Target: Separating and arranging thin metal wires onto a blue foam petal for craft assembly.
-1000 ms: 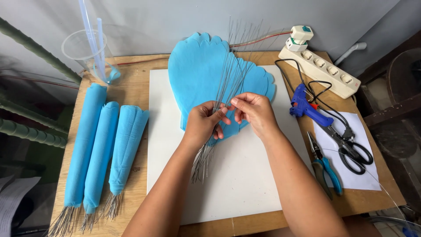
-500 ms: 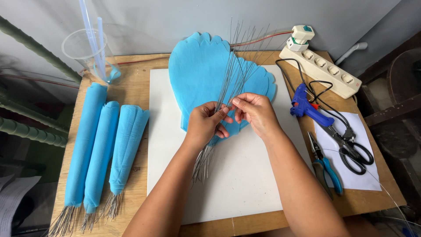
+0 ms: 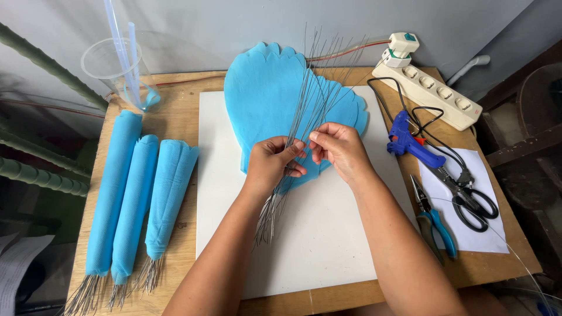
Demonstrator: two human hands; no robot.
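My board lies white on the table, and the loose ends of the wires trail down across it toward me. My left hand is curled round that bundle, fingers pressed together with the thumb clamped over the top. My right hand sits just beside it, thumb and forefinger pinching a few strands where they leave the left fist; its other fingers are curled in. Beyond my hands the wires fan out over the blue petals, which overlap the far edge of the board.

To my left lie three blue rolls side by side, wire ends poking out nearest me. To my right, pliers and scissors rest on a paper sheet, with a blue glue gun just past them. Farther off stand a power strip on the right and a clear cup holding sticks on the left.
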